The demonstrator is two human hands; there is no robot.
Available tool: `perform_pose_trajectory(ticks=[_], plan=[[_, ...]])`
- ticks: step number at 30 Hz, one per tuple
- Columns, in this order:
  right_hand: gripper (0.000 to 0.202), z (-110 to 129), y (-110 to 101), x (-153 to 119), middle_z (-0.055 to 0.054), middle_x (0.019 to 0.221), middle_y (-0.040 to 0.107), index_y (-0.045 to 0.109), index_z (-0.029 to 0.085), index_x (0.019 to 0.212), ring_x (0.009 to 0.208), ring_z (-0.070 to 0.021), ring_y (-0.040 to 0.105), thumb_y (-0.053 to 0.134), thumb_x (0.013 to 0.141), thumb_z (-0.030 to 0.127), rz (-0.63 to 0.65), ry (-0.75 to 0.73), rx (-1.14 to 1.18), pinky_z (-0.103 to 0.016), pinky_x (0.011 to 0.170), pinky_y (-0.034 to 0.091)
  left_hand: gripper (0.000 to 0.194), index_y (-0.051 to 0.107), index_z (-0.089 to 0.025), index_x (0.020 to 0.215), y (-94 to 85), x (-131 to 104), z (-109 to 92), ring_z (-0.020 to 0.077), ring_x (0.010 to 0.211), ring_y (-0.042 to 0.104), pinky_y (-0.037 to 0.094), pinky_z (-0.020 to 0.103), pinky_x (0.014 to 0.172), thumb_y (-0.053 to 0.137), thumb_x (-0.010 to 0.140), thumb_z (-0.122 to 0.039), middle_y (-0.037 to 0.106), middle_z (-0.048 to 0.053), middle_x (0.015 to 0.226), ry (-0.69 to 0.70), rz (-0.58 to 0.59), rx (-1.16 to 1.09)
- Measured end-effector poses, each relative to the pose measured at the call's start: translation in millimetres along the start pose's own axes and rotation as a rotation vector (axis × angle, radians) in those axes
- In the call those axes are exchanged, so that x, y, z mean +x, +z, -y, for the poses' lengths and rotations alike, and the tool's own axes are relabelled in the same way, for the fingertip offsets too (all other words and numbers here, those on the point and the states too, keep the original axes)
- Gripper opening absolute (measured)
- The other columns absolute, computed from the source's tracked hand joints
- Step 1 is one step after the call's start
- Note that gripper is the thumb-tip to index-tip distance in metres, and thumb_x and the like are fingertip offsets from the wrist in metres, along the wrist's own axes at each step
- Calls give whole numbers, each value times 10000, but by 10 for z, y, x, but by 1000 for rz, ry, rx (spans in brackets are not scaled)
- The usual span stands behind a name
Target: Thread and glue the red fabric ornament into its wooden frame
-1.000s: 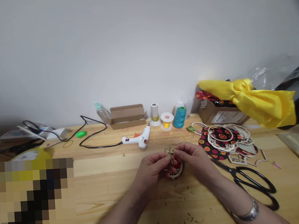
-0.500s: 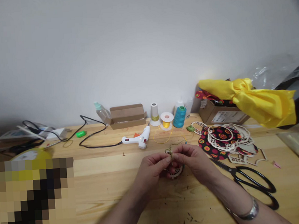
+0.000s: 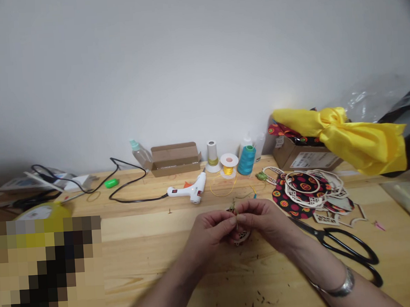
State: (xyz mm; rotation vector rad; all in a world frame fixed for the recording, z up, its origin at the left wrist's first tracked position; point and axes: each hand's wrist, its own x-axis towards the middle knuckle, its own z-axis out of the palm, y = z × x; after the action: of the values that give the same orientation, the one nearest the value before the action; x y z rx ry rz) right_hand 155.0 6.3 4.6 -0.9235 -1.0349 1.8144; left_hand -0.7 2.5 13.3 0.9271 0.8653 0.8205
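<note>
My left hand (image 3: 216,227) and my right hand (image 3: 261,217) meet at the middle of the table, thumbs and forefingers pinched close together on a thin greenish cord. Under the fingers is a small round openwork ornament (image 3: 244,237), mostly covered by my hands. A bit of the cord stands up above the fingertips. Just behind my right hand lies a thread end with a blue tip (image 3: 255,196). Black scissors (image 3: 349,245) rest beside my right forearm, which wears a silver bracelet.
A white glue gun (image 3: 189,190), a yellow cord spool (image 3: 228,167) and a teal thread cone (image 3: 247,160) stand behind the hands. Patterned fabric and pale cut-out frames (image 3: 297,189) lie right, before a cardboard box (image 3: 288,155) with yellow cloth.
The fingertips of both hands have drawn closer together over the cord, and its loops above them show less. The ornament is a little more covered.
</note>
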Motion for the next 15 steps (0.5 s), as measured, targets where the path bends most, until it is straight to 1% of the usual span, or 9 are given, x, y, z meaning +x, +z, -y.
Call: perform_pose_trajectory(ticks=[3, 5, 7, 12, 15], plan=[[157, -6, -8, 1, -2, 597, 623, 607, 127, 754, 539, -116, 574, 686, 665, 229, 12, 3, -1, -247, 542, 440, 161, 673, -101, 657, -11, 1, 10, 96, 531, 505, 383, 214, 532, 634, 702, -251, 606, 36, 598, -23, 23, -14], [158, -9, -1, 1, -5, 596, 621, 591, 128, 740, 538, -121, 576, 680, 670, 238, 7, -10, -15, -249, 537, 439, 166, 678, -98, 678, -14, 3, 15, 94, 531, 504, 380, 211, 530, 627, 710, -252, 610, 38, 605, -21, 14, 0], [158, -10, 16, 0, -4, 591, 616, 580, 130, 732, 533, -121, 574, 670, 682, 251, -9, -32, -30, -246, 528, 435, 182, 680, -92, 670, -7, 4, 11, 90, 524, 492, 374, 208, 525, 618, 719, -257, 604, 38, 589, 4, -4, 38], [153, 2, 74, -2, 19, 575, 590, 578, 138, 675, 518, -90, 528, 672, 670, 258, -123, -78, -100, -205, 499, 404, 186, 672, -109, 629, 31, -2, -26, 88, 509, 473, 371, 201, 513, 609, 720, -259, 575, 11, 528, 59, -78, 139], [165, 7, 85, -2, 25, 574, 583, 573, 139, 648, 519, -87, 515, 679, 655, 266, -146, -84, -131, -204, 504, 395, 164, 681, -119, 635, 47, -9, -47, 94, 509, 477, 384, 205, 517, 616, 707, -251, 583, 9, 523, 76, -131, 226]])
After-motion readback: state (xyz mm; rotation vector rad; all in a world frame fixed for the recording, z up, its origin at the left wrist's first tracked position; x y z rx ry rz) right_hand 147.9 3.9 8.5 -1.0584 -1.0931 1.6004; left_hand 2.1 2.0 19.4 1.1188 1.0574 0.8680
